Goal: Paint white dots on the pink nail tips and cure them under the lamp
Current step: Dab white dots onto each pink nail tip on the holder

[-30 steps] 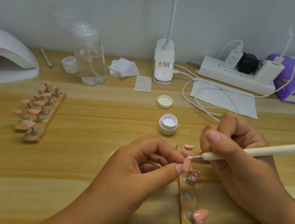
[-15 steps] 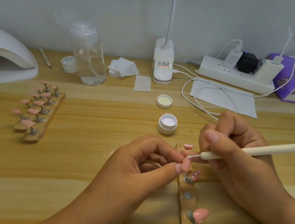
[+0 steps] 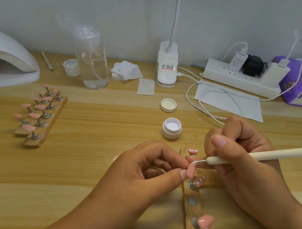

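Glossy pink nail tip (image 3: 191, 171): pinched in left hand (image 3: 151, 169) fingers; right hand (image 3: 244, 154) grips cream dotting pen (image 3: 255, 155), point touching tip's upper end.

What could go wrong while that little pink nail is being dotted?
The left hand only pinches the pink nail tip, so it might slip and smear the white dot under the dotting tool. The right hand sits close over the dotted tip on the wooden holder and could smudge it.
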Demonstrator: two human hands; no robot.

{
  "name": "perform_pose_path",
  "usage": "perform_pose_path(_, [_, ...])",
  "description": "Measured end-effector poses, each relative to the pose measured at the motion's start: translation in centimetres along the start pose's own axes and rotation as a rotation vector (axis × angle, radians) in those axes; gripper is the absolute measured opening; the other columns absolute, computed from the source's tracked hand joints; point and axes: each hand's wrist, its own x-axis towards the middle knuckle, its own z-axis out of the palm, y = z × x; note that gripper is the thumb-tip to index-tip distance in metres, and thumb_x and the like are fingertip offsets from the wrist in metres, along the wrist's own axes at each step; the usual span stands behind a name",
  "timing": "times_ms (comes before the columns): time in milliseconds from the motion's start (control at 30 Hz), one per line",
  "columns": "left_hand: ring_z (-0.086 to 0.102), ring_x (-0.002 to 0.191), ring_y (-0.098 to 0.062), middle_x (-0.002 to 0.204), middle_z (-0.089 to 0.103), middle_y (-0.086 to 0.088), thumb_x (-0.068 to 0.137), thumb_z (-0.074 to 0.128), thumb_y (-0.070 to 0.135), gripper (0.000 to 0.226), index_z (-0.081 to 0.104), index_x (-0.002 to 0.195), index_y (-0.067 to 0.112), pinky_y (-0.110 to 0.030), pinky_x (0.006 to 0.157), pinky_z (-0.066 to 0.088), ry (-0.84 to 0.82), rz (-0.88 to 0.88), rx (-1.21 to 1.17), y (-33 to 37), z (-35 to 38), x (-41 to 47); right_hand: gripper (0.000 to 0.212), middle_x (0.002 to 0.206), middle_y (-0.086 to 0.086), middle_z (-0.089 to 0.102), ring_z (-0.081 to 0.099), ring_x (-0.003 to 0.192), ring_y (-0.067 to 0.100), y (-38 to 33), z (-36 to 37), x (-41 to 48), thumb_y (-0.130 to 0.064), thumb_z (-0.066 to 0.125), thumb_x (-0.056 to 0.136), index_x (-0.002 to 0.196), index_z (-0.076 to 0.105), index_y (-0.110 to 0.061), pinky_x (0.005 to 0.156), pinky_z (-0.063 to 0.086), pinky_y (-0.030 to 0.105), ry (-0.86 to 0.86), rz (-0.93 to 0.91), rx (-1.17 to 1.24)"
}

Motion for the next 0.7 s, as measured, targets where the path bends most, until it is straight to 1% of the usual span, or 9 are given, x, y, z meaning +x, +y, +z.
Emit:
perform_pose_path(100, [0.059, 0.071, -0.003, 0.080, 0.068, 0.009, 0.064, 0.076, 0.038, 0.015, 0.073, 0.072, 0.025, -0.013, 0.066, 0.046, -0.003, -0.008, 0.006, 0.0, 0.0, 0.0, 0.030, 0.052, -0.003, 0.048, 0.046, 0.049, 0.005, -0.3, 0.2, 0.0, -0.034, 0.079, 0.073, 0.062, 0.052, -0.024, 0.056, 0.054, 0.023, 0.013, 0.020, 0.072])
perform_pose_path(167, [0.058, 0.071, -0.003, 0.078, 0.067, 0.008, 0.065, 0.076, 0.038, 0.016, 0.074, 0.074, 0.025, -0.013, 0.066, 0.046, -0.007, -0.009, 0.007, 0.1, 0.0, -0.1, 0.027, 0.051, -0.003, 0.046, 0.044, 0.047, 0.006, -0.5, 0.2, 0.1, -0.028, 0.073, 0.076, 0.061, 0.052, -0.021, 0.059, 0.056, 0.027, 0.039, 0.017, 0.073])
perform_pose_path(267, [0.057, 0.070, -0.004, 0.078, 0.067, 0.007, 0.066, 0.076, 0.040, 0.017, 0.074, 0.075, 0.025, -0.012, 0.065, 0.045, 0.000, -0.013, 0.001, 0.2, 0.1, -0.1, 0.034, 0.051, -0.007, 0.041, 0.036, 0.045, 0.006, -0.8, 0.2, 0.5, -0.046, 0.078, 0.073, 0.066, 0.054, -0.022, 0.070, 0.057, 0.032, 0.084, -0.024, 0.006])
perform_pose_path(333, [0.057, 0.070, -0.003, 0.079, 0.067, 0.008, 0.065, 0.075, 0.041, 0.016, 0.073, 0.074, 0.027, -0.012, 0.065, 0.045, 0.010, -0.017, -0.012, 0.3, 0.1, -0.1, 0.032, 0.055, -0.008, 0.046, 0.045, 0.048, 0.004, -1.3, -0.2, 1.2, -0.052, 0.079, 0.069, 0.070, 0.060, -0.025, 0.074, 0.057, 0.032, 0.099, -0.067, -0.051])
perform_pose_path(400, [0.058, 0.072, -0.003, 0.081, 0.068, 0.009, 0.065, 0.075, 0.041, 0.015, 0.072, 0.073, 0.029, -0.013, 0.066, 0.046, 0.012, -0.022, -0.013, 0.4, 0.1, 0.0, 0.030, 0.070, -0.010, 0.062, 0.061, 0.064, 0.003, -1.8, -0.6, 2.2, -0.052, 0.080, 0.068, 0.079, 0.069, -0.026, 0.080, 0.056, 0.029, 0.067, -0.102, -0.150])
perform_pose_path(433, [0.059, 0.072, -0.002, 0.081, 0.069, 0.010, 0.066, 0.075, 0.040, 0.013, 0.072, 0.073, 0.030, -0.013, 0.067, 0.046, 0.011, -0.022, -0.014, 0.4, 0.1, 0.0, 0.030, 0.081, -0.010, 0.068, 0.064, 0.074, 0.004, -2.0, -0.8, 2.6, -0.052, 0.078, 0.069, 0.085, 0.072, -0.027, 0.082, 0.055, 0.026, 0.053, -0.112, -0.223])
perform_pose_path(500, [0.060, 0.072, -0.001, 0.081, 0.069, 0.011, 0.070, 0.076, 0.033, 0.007, 0.071, 0.073, 0.030, -0.012, 0.067, 0.046, 0.014, -0.021, -0.023, 0.5, 0.0, 0.0, 0.025, 0.094, -0.008, 0.072, 0.065, 0.083, 0.005, -2.0, -1.0, 3.7, -0.050, 0.073, 0.077, 0.094, 0.075, -0.031, 0.078, 0.053, 0.018, 0.064, -0.135, -0.401])
perform_pose_path(600, [0.061, 0.072, -0.001, 0.082, 0.070, 0.008, 0.069, 0.075, 0.033, 0.007, 0.071, 0.072, 0.029, -0.012, 0.067, 0.046, 0.024, -0.015, -0.024, 0.5, 0.1, 0.0, 0.012, 0.088, -0.011, 0.071, 0.063, 0.079, 0.006, -0.8, -1.0, 5.2, -0.040, 0.064, 0.087, 0.090, 0.073, -0.034, 0.074, 0.050, 0.016, 0.084, -0.172, -0.555])
perform_pose_path(700, [0.060, 0.072, -0.003, 0.083, 0.068, 0.005, 0.066, 0.075, 0.039, 0.012, 0.071, 0.072, 0.030, -0.014, 0.068, 0.047, 0.028, -0.016, -0.018, 0.3, 0.0, 0.0, 0.008, 0.081, -0.011, 0.070, 0.060, 0.073, 0.005, 0.9, -1.0, 6.2, -0.045, 0.063, 0.086, 0.082, 0.069, -0.043, 0.071, 0.049, 0.019, 0.113, -0.141, -0.562])
